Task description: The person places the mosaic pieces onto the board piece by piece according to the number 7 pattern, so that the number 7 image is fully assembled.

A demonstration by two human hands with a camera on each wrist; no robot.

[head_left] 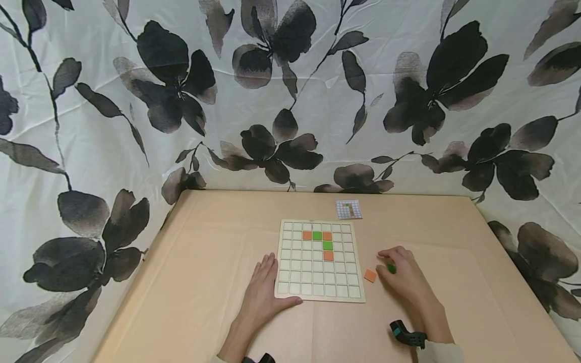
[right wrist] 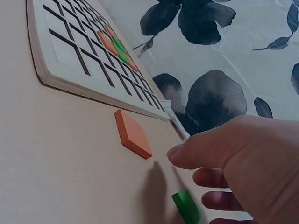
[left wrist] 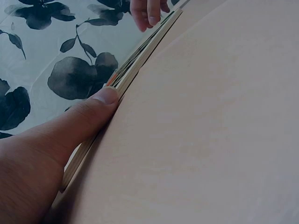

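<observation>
A white grid board [head_left: 294,278] lies on the table. Set in its upper squares are several orange and green tiles, with a green tile [head_left: 328,245] above an orange tile [head_left: 329,255]. My left hand [head_left: 259,292] rests against the board's left side with fingers extended; its thumb [left wrist: 106,95] touches the front edge. Right of the board, my right hand [head_left: 406,277] hovers over a loose green tile [right wrist: 187,206]. Thumb and fingers stand apart, with no tile pinched between them. A loose orange tile [right wrist: 133,134] lies between that hand and the board.
A small card [head_left: 349,209] printed with a coloured grid pattern lies behind the board. Floral cloth [head_left: 345,116] hangs beyond the table's [head_left: 218,242] back edge. Each wrist wears a dark strap device, such as the right one [head_left: 408,335].
</observation>
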